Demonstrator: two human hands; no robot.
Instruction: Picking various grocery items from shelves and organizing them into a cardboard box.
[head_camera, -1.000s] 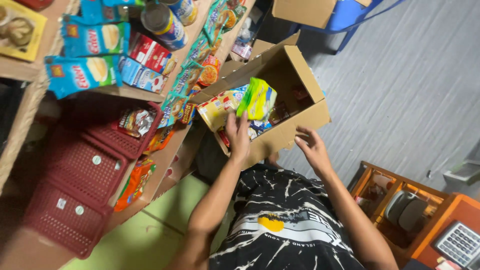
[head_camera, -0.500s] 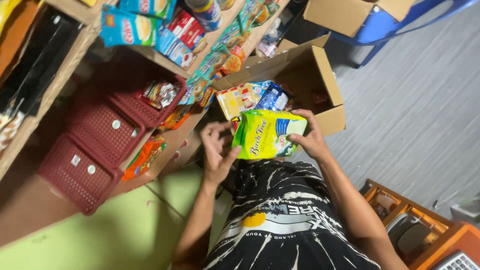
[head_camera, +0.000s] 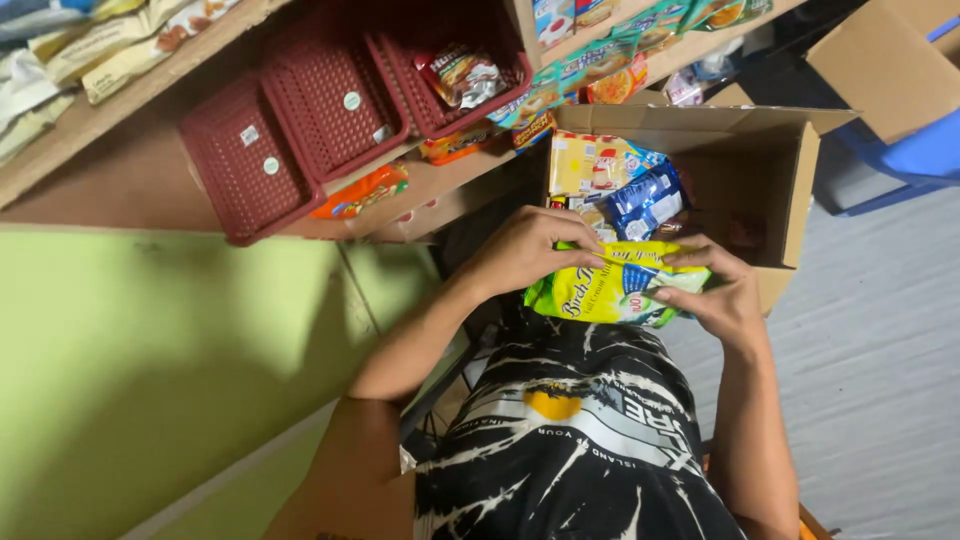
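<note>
Green wall (head_camera: 150, 380) filled the left of the view, and above it ran wooden shelves (head_camera: 120, 110) stocked with snack bags. Three red baskets (head_camera: 300, 120) sat side by side on a lower shelf; the two on the left looked bare inside, while the right one held a single wrapped packet (head_camera: 462, 75). An orange packet (head_camera: 360, 192) lay on the board under them, and more small packets hung along the shelf edge further right.

Below the shelves, the person, in a black patterned shirt (head_camera: 570, 440), held a yellow-green bag (head_camera: 615, 285) close to the chest with both hands. The left hand (head_camera: 530, 250) was closed on the bag's left end, fingers curled over its top edge. The right hand (head_camera: 715, 290) was clamped on the right end, fingertips pressing into the wrapper. The bag was clear of everything else, just in front of the open cardboard box (head_camera: 790, 190).

Inside the box a yellow packet (head_camera: 590, 165) and a blue packet (head_camera: 648, 200) remained, with others partly hidden behind the bag. A second box (head_camera: 880, 60) stood at the far right, above a grey floor (head_camera: 880, 380).

Judging by this, one bag was out and in hand but not yet placed, several packets were left in the box, and the two bare-looking baskets seemed to have room.
</note>
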